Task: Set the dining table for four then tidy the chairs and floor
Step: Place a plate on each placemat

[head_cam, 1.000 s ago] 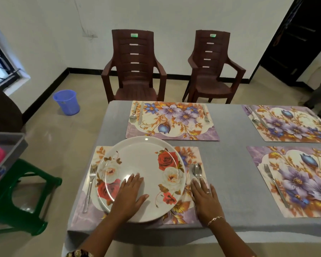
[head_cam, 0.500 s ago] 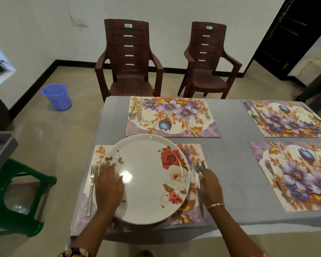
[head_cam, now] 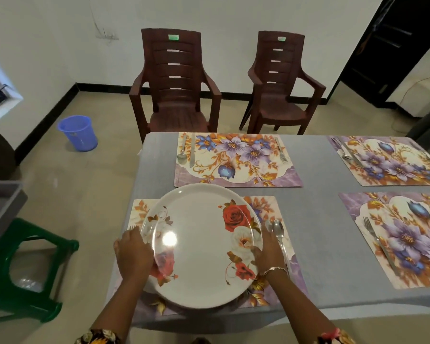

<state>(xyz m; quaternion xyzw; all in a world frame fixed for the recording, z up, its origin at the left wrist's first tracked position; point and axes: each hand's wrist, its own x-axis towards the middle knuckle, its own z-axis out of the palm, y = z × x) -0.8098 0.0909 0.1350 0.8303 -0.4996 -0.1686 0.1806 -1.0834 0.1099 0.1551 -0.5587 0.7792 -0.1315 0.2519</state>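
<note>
- The counter (head_cam: 315, 165) is covered by a grey cloth (head_cam: 320, 256).
- Four flower mats lie flat on the cloth, and none of them touch.
- The near left mat (head_cam: 274, 209) is by the near left corner.
- The far left mat (head_cam: 236, 160) is by the far edge.
- The far right mat (head_cam: 387, 162) and the near right mat (head_cam: 405, 242) lie further right.

The spoon (head_cam: 278, 230) hugs the plate's (head_cam: 201, 244) right rim; cloth (head_cam: 315, 219) beyond lies open.

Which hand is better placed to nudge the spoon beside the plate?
Right. The right hand holds the plate at its right rim, beside the spoon; the left hand holds the opposite rim.
</note>
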